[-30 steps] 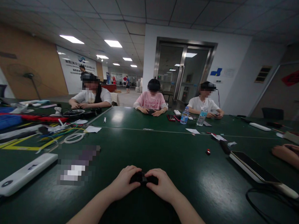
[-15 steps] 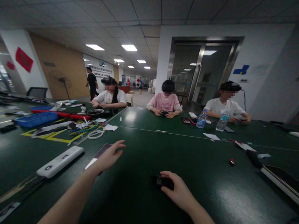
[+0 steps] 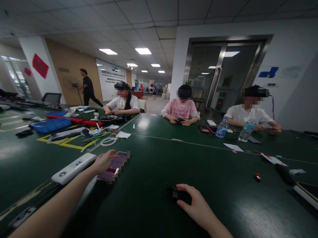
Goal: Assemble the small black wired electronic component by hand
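My left hand (image 3: pixel 103 163) is over the left edge of a smartphone (image 3: pixel 118 164) that lies on the green table (image 3: pixel 144 209). Its fingers are stretched out and apart, reaching across the phone's upper part. Whether a fingertip touches the screen I cannot tell. The screen is lit in purple and partly blurred. To the right, my right hand (image 3: pixel 196 204) curls its thumb and fingers round a small black object (image 3: pixel 175 193) low on the table. Its exact kind does not show.
A white power strip (image 3: pixel 75 168) lies left of the phone. Beyond it are a blue tray (image 3: pixel 52 125) and tangled cables (image 3: pixel 101 135). Water bottles (image 3: pixel 222 128) stand across the table, where three people sit. A small red object (image 3: pixel 257 177) is at right.
My left hand has moved left and back, uncovering the phone, whose screen is now lit. The right hand keeps its grip. The view has shifted slightly left, and a person in the background has walked left.
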The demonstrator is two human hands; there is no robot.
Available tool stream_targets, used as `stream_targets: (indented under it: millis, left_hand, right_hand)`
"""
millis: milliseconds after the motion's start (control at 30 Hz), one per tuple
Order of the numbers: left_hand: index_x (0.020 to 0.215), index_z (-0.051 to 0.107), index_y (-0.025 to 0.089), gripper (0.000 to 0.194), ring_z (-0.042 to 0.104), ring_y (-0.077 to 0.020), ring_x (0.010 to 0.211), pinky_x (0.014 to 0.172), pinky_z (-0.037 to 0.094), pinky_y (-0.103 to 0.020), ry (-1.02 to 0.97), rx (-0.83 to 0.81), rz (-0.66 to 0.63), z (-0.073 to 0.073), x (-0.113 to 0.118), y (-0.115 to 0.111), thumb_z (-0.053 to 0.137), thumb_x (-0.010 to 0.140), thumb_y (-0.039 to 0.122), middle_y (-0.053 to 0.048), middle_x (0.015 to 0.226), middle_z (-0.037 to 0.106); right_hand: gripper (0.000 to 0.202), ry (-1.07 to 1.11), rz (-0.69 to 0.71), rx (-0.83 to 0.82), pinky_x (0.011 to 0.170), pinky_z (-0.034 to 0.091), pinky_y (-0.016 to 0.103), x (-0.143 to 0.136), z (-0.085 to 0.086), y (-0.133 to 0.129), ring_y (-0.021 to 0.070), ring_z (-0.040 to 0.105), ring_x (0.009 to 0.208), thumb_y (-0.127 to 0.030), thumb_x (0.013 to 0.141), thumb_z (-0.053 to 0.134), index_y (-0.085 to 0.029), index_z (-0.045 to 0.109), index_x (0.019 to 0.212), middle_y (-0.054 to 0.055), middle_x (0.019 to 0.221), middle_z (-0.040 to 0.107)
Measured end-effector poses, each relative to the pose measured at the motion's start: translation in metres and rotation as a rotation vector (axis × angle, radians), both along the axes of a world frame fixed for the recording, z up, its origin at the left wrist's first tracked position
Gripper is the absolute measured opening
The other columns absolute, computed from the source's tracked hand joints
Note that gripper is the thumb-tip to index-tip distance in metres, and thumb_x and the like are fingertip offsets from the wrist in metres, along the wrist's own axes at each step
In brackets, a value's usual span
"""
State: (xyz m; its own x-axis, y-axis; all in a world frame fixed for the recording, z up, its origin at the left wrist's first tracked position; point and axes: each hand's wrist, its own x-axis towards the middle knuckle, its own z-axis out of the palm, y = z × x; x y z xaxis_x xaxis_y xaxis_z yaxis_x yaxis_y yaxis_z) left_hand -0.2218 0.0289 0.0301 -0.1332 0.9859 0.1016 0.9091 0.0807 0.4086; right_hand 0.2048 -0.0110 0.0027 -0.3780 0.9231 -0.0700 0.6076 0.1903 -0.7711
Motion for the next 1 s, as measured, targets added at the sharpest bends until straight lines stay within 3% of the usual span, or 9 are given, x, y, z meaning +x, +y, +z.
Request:
stream_targets:
  millis: [233,433,533,633,700,800,867,933,1000]
  left_hand:
    - [0.112,0.046,0.017,0.059,0.049,-0.0240,0.118,0.102,0.026,-0.045,-0.017,-0.027,0.040,-0.005,-0.002,0.014,0.037,0.057,-0.005,-0.004,0.110,0.067]
    - [0.110,0.046,0.017,0.057,0.052,-0.0257,0.114,0.096,0.035,-0.043,-0.071,0.092,0.109,0.009,0.003,0.013,0.038,0.059,-0.007,-0.007,0.107,0.068]
    - [0.120,0.035,0.010,0.060,0.044,-0.0254,0.121,0.099,0.033,-0.041,-0.093,0.247,0.189,0.020,0.016,0.011,0.035,0.063,-0.007,-0.014,0.121,0.056]
    - [0.124,0.030,0.005,0.059,0.045,-0.0239,0.119,0.101,0.033,-0.039,-0.135,0.336,0.195,0.026,0.050,0.008,0.033,0.066,-0.005,-0.017,0.123,0.051]
    - [0.122,0.036,0.010,0.054,0.050,-0.0211,0.115,0.097,0.039,-0.036,-0.175,0.316,0.090,0.025,0.083,0.001,0.034,0.070,0.000,-0.013,0.121,0.054]
    - [0.112,0.053,0.021,0.042,0.055,-0.0184,0.110,0.095,0.043,-0.030,-0.230,0.176,-0.197,0.021,0.136,-0.017,0.047,0.071,0.011,-0.003,0.116,0.061]
    - [0.128,0.042,0.020,0.058,0.047,-0.0222,0.119,0.100,0.039,-0.034,-0.253,-0.096,-0.481,0.018,0.165,-0.032,0.056,0.072,0.025,-0.007,0.134,0.046]
    - [0.135,0.033,0.017,0.074,0.037,-0.0251,0.127,0.105,0.031,-0.037,-0.224,-0.248,-0.565,0.014,0.187,-0.042,0.063,0.068,0.030,-0.012,0.141,0.035]
    - [0.135,0.033,0.017,0.081,0.035,-0.0270,0.128,0.107,0.027,-0.038,-0.183,-0.289,-0.584,0.007,0.201,-0.046,0.067,0.064,0.031,-0.013,0.141,0.036]
  right_hand:
    - [0.044,0.007,-0.004,-0.003,0.097,0.036,0.042,0.000,0.002,-0.002,0.0239,0.045,0.117,-0.032,0.073,0.060,-0.030,0.051,0.116,0.001,0.121,0.053]
    - [0.044,0.005,-0.010,-0.027,0.096,0.037,0.042,0.000,0.004,-0.002,0.0241,0.044,0.118,-0.032,0.073,0.060,-0.031,0.051,0.116,0.001,0.122,0.052]
    - [0.044,0.002,-0.002,0.004,0.098,0.036,0.041,0.000,0.002,-0.001,0.0233,0.045,0.117,-0.031,0.073,0.060,-0.030,0.051,0.116,0.001,0.119,0.054]
    - [0.044,0.007,0.008,0.026,0.098,0.036,0.040,0.000,0.000,0.000,0.0222,0.046,0.116,-0.030,0.072,0.060,-0.031,0.051,0.115,0.001,0.118,0.054]
    - [0.044,0.014,0.008,0.032,0.097,0.036,0.040,0.000,-0.001,0.000,0.0221,0.046,0.115,-0.031,0.073,0.060,-0.031,0.051,0.115,0.001,0.118,0.054]
    - [0.044,0.010,0.009,0.060,0.096,0.037,0.039,-0.001,0.001,-0.002,0.0219,0.048,0.112,-0.029,0.072,0.060,-0.030,0.051,0.115,0.002,0.115,0.055]
    - [0.043,0.008,0.011,0.075,0.096,0.037,0.038,-0.002,0.003,-0.003,0.0211,0.049,0.111,-0.027,0.071,0.061,-0.030,0.052,0.113,0.001,0.112,0.056]
    - [0.043,0.001,0.012,0.089,0.095,0.037,0.038,-0.003,0.005,-0.004,0.0213,0.049,0.111,-0.027,0.071,0.061,-0.030,0.053,0.112,0.001,0.111,0.056]
    - [0.042,-0.006,0.009,0.089,0.095,0.037,0.037,-0.004,0.008,-0.005,0.0214,0.049,0.110,-0.027,0.070,0.062,-0.030,0.054,0.111,0.001,0.110,0.057]
